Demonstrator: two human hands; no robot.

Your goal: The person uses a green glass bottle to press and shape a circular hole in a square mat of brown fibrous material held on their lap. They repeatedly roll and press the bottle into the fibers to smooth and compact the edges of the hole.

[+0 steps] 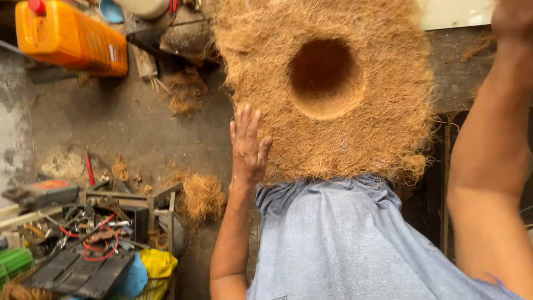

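Grey concrete floor [127, 122] runs bare between an orange jerrycan [69, 39] at its top left and a tool clutter [83, 239] at bottom left. Left hand [248, 147], fingers spread flat, presses the left edge of a coir mat [383, 100] with a round hollow. Right hand [513, 19] is blurred; its grip cannot be told.

The fibre mat [333, 94] is a thick, round pad of rough golden-brown coconut fibre, with loose hairs sticking out along all its edge. In its middle there is a deep round hollow — darker and more orange inside, with a smooth pressed rim around it. The mat stands upright, its hollow side facing the camera, and its top edge is cut off by the picture. Its lower edge rests on grey-blue cloth [338, 239] — a small clump of fibre hangs at the lower right corner.
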